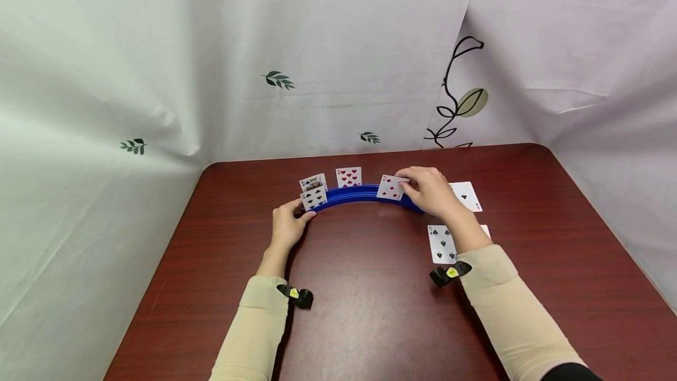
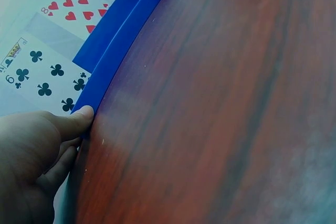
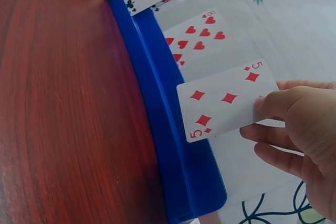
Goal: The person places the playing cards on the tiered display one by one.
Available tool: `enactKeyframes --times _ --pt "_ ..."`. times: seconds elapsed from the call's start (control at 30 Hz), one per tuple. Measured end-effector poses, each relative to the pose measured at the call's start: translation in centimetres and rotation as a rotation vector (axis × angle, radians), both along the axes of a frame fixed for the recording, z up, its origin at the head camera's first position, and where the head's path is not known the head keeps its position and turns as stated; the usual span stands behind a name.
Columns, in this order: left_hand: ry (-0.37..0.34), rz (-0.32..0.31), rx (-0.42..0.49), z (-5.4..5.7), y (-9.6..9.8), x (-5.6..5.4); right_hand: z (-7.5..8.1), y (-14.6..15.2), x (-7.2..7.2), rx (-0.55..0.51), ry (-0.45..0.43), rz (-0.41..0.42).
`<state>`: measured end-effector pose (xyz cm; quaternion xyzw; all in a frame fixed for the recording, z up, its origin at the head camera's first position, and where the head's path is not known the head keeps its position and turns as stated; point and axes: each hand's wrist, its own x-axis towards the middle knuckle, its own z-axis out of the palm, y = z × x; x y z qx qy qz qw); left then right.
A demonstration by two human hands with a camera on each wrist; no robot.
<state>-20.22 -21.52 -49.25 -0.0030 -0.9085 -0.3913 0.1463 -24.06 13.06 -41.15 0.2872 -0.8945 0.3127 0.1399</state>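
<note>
Blue curved holder [image 1: 353, 194] on the bench [image 1: 370, 293] | your left hand [image 1: 287, 229] pinches its left end | your right hand [image 1: 431, 191] pinches the five of diamonds [image 1: 389, 187] at its right part, seating unclear | letting go too early could topple the card

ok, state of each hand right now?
Left hand: closed, holding the blue card holder by its left end.
Right hand: closed, pinching the five of diamonds.
</note>
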Motion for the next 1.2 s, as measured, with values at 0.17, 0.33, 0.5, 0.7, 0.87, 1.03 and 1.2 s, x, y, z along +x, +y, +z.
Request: enactKeyframes --times 0.17,0.33,0.5,0.7,0.87,1.03,1.2 --pt "0.005 -0.008 -0.002 0.0 0.1 0.0 -0.1 -0.4 0.0 -0.002 -0.007 0.003" --pt "0.010 -0.013 -0.002 0.1 0.1 0.1 -0.2 -0.8 0.0 0.006 0.008 0.011" --pt "0.000 -0.012 0.009 0.1 0.1 0.1 -0.2 -1.3 0.0 0.012 0.018 0.015" --pt "0.008 -0.013 0.011 0.1 0.1 0.1 -0.2 -1.8 0.0 0.028 0.018 0.011" --pt "0.016 -0.014 0.011 0.1 0.0 0.1 -0.3 -2.1 0.0 0.022 0.026 0.010" --pt "0.014 -0.012 0.002 0.1 0.0 0.1 -0.4 -2.3 0.0 0.016 0.028 0.003" --pt "0.010 -0.010 0.001 0.1 0.0 0.1 -0.5 -2.5 0.0 0.013 0.020 -0.011"
